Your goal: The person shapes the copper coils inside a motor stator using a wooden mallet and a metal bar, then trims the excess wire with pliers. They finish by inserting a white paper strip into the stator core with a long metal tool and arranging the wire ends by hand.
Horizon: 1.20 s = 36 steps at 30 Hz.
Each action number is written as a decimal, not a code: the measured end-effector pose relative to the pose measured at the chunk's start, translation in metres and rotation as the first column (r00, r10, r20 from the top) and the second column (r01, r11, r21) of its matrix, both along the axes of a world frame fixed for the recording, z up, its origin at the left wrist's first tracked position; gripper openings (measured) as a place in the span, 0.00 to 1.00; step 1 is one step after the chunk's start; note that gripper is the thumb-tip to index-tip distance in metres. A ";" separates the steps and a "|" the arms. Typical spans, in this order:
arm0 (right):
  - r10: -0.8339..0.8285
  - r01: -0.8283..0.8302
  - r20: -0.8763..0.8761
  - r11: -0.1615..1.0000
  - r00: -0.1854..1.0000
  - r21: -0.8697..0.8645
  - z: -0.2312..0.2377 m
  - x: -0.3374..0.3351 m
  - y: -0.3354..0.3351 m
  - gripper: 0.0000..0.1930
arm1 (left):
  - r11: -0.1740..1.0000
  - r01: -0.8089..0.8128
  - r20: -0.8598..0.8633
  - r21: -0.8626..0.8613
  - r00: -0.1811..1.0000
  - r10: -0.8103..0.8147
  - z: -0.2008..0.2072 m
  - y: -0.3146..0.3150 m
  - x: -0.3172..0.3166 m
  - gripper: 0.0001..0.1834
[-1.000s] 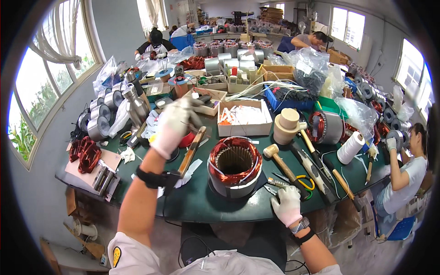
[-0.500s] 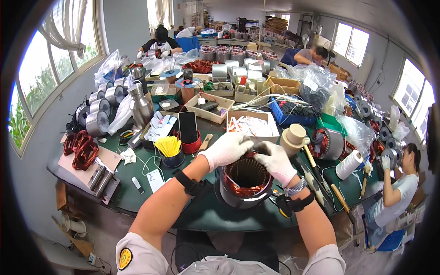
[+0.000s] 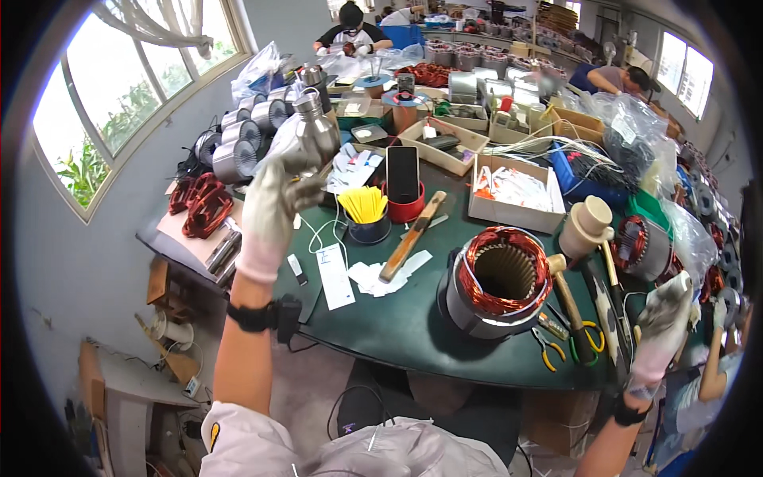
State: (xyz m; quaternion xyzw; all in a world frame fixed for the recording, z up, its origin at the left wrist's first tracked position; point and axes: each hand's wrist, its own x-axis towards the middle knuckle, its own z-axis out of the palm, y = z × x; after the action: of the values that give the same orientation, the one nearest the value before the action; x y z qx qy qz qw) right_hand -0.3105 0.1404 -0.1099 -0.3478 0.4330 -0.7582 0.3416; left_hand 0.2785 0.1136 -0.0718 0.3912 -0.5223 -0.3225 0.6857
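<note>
My left hand (image 3: 274, 211), in a white glove, is raised over the left side of the green table, in front of the steel bottle (image 3: 316, 131). Its fingers are apart and nothing shows in them. On the far right my gloved right hand (image 3: 664, 322) is lifted with fingers stretched, slightly blurred and empty, beside the tools. Between the hands, a motor stator (image 3: 470, 306) stands upright on the table, touched by neither. Red-brown copper windings ring its open top. A wooden-handled hammer (image 3: 568, 298) and yellow-handled pliers (image 3: 547, 350) lie right of it.
Behind the stator are a box of white strips (image 3: 517, 208), a phone (image 3: 403, 173) in a red holder and a cup of yellow strips (image 3: 367, 229). A flat wooden stick (image 3: 413, 237) lies on white paper pieces. A beige spool-like block (image 3: 586, 226) stands right. Co-workers sit further off.
Both hands have let go of the stator's top and moved apart, the left one leftward and up, the right one rightward. The whole view has shifted, so the stator appears further right.
</note>
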 end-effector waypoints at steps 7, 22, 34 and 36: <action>0.075 -0.055 -0.994 0.996 0.079 0.071 -0.119 0.077 0.034 0.17 | 0.876 -0.302 0.402 0.375 0.905 0.140 -0.104 0.089 -0.015 0.12; 0.089 0.091 -0.995 0.992 -0.044 0.085 -0.163 0.089 0.030 0.26 | 0.840 -0.525 0.768 -0.138 0.478 0.425 -0.197 0.110 -0.041 0.07; 0.117 0.140 -0.992 0.984 -0.043 0.110 -0.162 0.091 0.029 0.30 | 0.873 -0.480 0.801 -0.086 0.488 0.348 -0.190 0.109 -0.032 0.08; 0.098 0.150 -0.995 0.984 -0.032 0.092 -0.160 0.090 0.032 0.31 | 0.901 -0.430 0.789 -0.049 0.537 0.300 -0.176 0.105 -0.032 0.09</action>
State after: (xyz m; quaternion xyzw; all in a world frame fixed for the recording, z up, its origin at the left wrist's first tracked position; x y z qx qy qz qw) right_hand -0.2208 0.1720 -0.2697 -0.7470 0.6161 -0.2427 -0.0593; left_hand 0.2462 0.2191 -0.2478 0.6423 -0.6472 -0.0082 0.4104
